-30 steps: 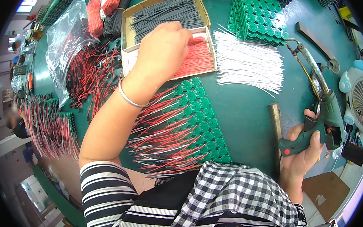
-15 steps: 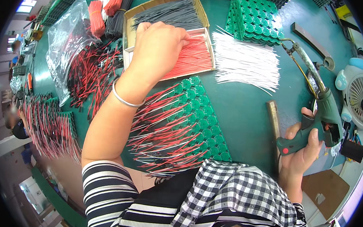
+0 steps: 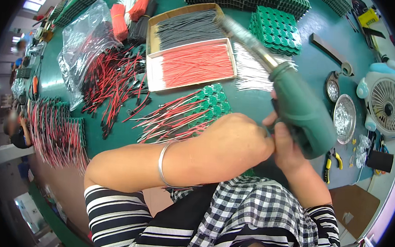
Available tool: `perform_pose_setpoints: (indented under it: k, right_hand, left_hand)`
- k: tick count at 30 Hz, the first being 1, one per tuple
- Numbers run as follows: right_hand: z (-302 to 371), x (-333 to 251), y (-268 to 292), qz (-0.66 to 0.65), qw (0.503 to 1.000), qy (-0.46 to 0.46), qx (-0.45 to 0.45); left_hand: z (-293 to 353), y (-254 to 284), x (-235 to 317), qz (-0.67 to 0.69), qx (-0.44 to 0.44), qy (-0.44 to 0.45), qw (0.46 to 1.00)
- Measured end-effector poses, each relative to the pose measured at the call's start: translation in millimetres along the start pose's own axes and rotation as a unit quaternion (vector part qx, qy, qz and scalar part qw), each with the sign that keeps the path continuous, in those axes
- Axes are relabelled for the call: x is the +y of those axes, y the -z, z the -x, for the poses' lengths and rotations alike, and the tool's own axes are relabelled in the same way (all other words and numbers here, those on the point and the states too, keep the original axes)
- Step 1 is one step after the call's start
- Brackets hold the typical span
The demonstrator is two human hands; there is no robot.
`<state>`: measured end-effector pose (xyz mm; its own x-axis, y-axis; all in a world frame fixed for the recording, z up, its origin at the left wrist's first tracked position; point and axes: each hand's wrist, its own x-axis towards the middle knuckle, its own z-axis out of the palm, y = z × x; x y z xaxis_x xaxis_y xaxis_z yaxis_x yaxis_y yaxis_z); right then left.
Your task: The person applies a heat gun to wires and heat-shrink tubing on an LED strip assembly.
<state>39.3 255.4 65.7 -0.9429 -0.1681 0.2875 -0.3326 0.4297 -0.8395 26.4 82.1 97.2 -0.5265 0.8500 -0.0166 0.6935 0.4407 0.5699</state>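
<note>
My right hand [image 3: 288, 149] grips a green soldering gun [image 3: 304, 107], whose metal barrel points toward the far left, smeared by motion. Right beside it, my left hand [image 3: 244, 137] is closed, its back toward me. Whatever its fingertips pinch is hidden. Both hands are over the near part of a green circuit board panel [image 3: 216, 97] of round boards; red, white and dark wires [image 3: 175, 115] stick out from its left side. Beyond my left forearm, a carton [image 3: 149, 73] holds black wires [image 3: 187, 28] and red wires [image 3: 199, 60].
White wires [image 3: 255, 72] lie right of the carton, near stacked green panels [image 3: 275, 31]. A plastic bag [image 3: 77, 48] and loose red-black wires [image 3: 111, 84] lie left. At right are a metal dish [image 3: 344, 119], pliers [image 3: 333, 163] and a fan [image 3: 388, 106].
My left hand has left the red wires in the carton and come back near my right hand. The soldering gun has moved left and inward over the panel.
</note>
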Motion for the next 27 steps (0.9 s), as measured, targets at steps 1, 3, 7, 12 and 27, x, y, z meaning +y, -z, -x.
perform_pose_setpoints:
  k: [1, 3, 7, 12, 27]
  right_hand:
    - [0.8, 0.2, 0.1, -0.003, 1.0, 0.004, -0.003]
    - [-7.2, -9.5, 2.0, 0.035, 0.996, 0.002, -0.082]
    - [-3.7, -7.3, 43.8, -0.13, 0.966, -0.211, -0.067]
    - [-27.9, -16.1, 98.6, 0.226, 0.933, 0.018, -0.28]
    - [63.4, 10.4, 47.0, -0.048, 0.929, -0.21, -0.301]
  left_hand:
    - [5.0, -0.1, -0.4, -0.002, 0.002, 0.004, 1.0]
    - [22.3, 5.7, -0.7, -0.035, 0.035, 0.049, 0.998]
    - [65.1, 28.7, -20.6, -0.198, 0.153, 0.2, 0.947]
    - [86.5, 11.2, -38.6, -0.185, 0.199, 0.269, 0.924]
    - [78.5, -33.2, -45.0, -0.296, 0.287, 0.244, 0.877]
